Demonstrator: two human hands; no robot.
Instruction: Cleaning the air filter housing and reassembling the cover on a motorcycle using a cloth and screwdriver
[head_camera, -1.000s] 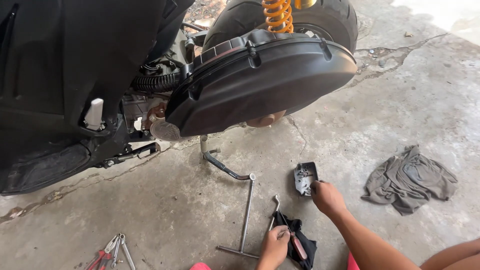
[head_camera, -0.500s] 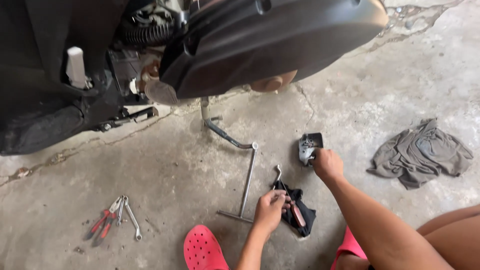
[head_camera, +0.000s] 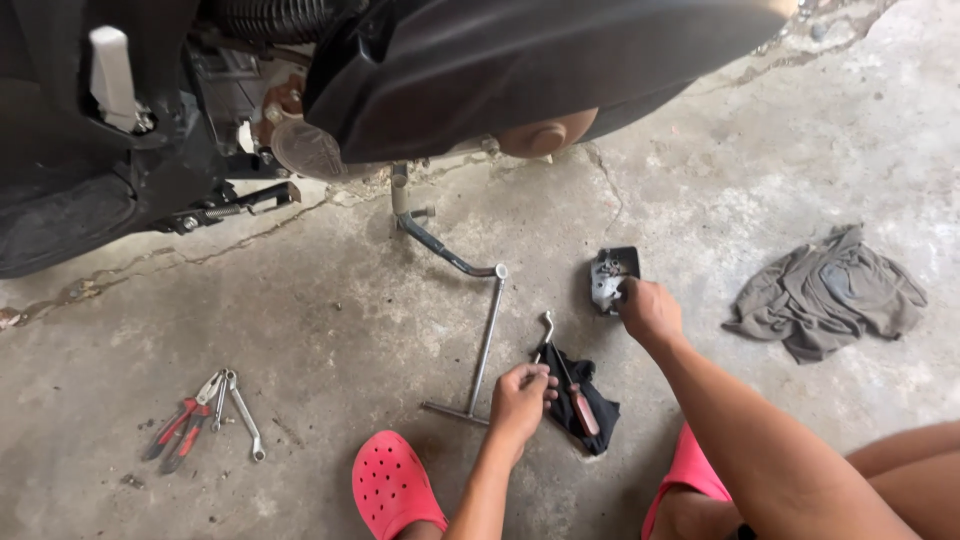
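Black plastic part (head_camera: 612, 278): one piece, lying on the concrete floor (head_camera: 330, 330) just right of the T-handle wrench; small metal fittings appear to sit inside it, though the view is too coarse to be sure.
Right hand (head_camera: 650, 310): closed over the near edge of the black plastic part, fingers curled on its rim.
Left hand (head_camera: 520, 395): fingers pinched on a thin bent metal tool (head_camera: 546, 332) beside the dark cloth (head_camera: 585, 400).
Screwdriver (head_camera: 580, 405): one, reddish handle, lying on the dark cloth.
T-handle wrench (head_camera: 485, 345): one, flat on the floor, its socket end near the scooter's stand (head_camera: 430, 235).
Pliers and spanners (head_camera: 205, 410): roughly four tools in one cluster, well apart to the left.
Grey rag (head_camera: 825, 290): one, crumpled, right of the part.
Pink clogs (head_camera: 392, 488): two.
Risk: tilting the part could spill loose fittings onto the cracked floor; the pinched tool could slip and snag the cloth.
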